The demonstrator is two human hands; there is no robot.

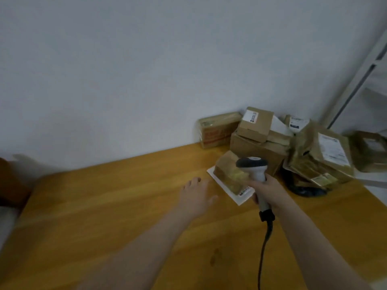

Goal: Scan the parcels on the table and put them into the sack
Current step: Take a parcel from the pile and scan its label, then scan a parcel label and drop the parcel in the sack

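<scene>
My right hand (270, 190) grips the handle of a white barcode scanner (254, 167) with a dark head, held over a small brown parcel (228, 174) that lies on a flat white envelope (240, 198). My left hand (195, 195) hovers open over the wooden table (104, 206), just left of that parcel and not touching it. Behind them several brown cardboard parcels are piled: a labelled box (256, 123) on a bigger box (255, 150), and a crumpled paper parcel with a white label (322, 153). The sack is not clearly in view.
A brown printed box (218, 129) stands against the white wall. A black item (303, 188) lies under the crumpled parcels. The scanner's black cable (262, 254) runs down toward me. A white metal frame (356, 80) leans at the right. Something dark and blurred sits at the far left (10, 181).
</scene>
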